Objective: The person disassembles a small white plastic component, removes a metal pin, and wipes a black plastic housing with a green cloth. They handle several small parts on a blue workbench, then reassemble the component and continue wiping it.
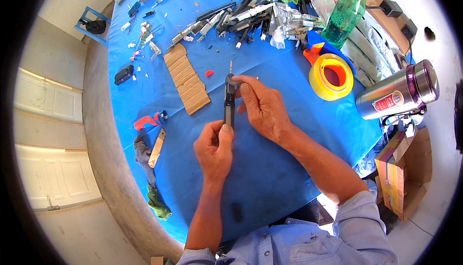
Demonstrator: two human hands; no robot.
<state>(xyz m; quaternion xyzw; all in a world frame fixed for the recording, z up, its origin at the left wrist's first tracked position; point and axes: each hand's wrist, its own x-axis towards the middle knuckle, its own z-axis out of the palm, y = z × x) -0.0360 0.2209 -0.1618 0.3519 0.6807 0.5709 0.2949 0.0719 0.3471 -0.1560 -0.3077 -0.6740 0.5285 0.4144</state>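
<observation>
My left hand (214, 149) grips the lower end of a slim dark mechanism (229, 100), with the thumb lying along its face. The mechanism points away from me, and a thin metal rod (231, 66) sticks out of its far end. Thumb and index finger of my right hand (266, 109) pinch the upper end from the right; what lies under those fingertips is hidden. Left of the mechanism, apart from it, a strip of corrugated cardboard (186, 80) rests on the blue table cover (267, 178). A small red piece (209, 73) lies between the two.
A pile of similar mechanisms (249, 15) covers the far side. To the right are a yellow tape roll (315, 78), a green bottle (345, 13) and a steel flask (396, 91). A red-blue tool handle (150, 120), a wooden strip (157, 148) and rags (158, 201) lie left.
</observation>
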